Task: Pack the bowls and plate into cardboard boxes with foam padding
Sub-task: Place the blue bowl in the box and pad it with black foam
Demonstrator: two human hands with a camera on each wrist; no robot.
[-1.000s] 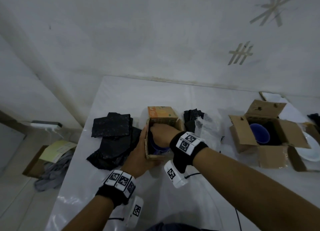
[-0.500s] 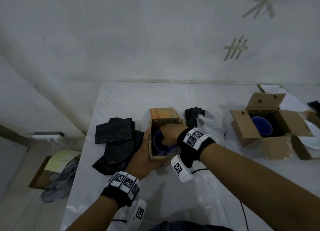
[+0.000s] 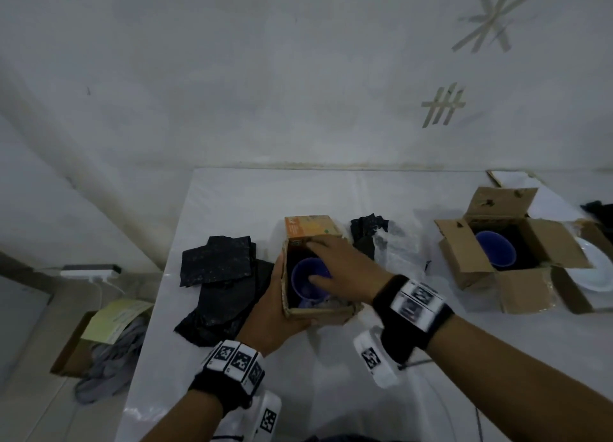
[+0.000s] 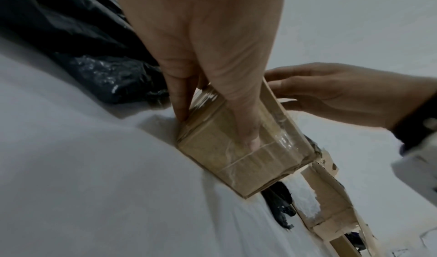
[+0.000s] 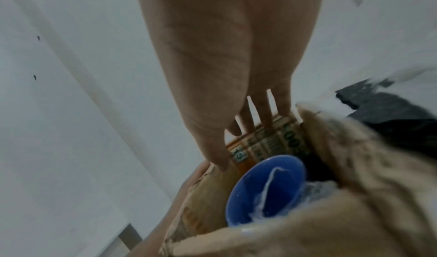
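The left hand (image 3: 272, 312) grips the small cardboard box (image 3: 318, 312) at its near left corner: in the left wrist view the thumb lies flat on the taped near wall and the fingers (image 4: 179, 100) curl down the left side wall. The box stands on the white bench (image 3: 232, 196). Its orange printed flap (image 3: 310, 226) stands open on the far side.

The right hand (image 3: 345, 269) is spread over the mouth of that box, holding nothing. Its fingers (image 3: 320, 244) are straight and reach to the base of the orange flap; from the right wrist view the fingertips (image 5: 267, 119) touch the printed edge there. The thumb points down toward the blue bowl (image 3: 310, 277), which sits inside the box below the palm, with crumpled clear plastic (image 5: 316, 188) beside its rim.

Beyond the left fingers, to their left, lie black foam sheets (image 3: 215, 262) in a loose pile. Just past the right fingers is a smaller heap of black foam (image 3: 366, 232), with more clear plastic wrap (image 3: 394, 252) beside it. Well off to the right of the right hand stands a larger open cardboard box (image 3: 517, 295) holding a second blue bowl (image 3: 496, 251) on dark padding. A white plate (image 3: 597, 272) lies at that box's far right side.
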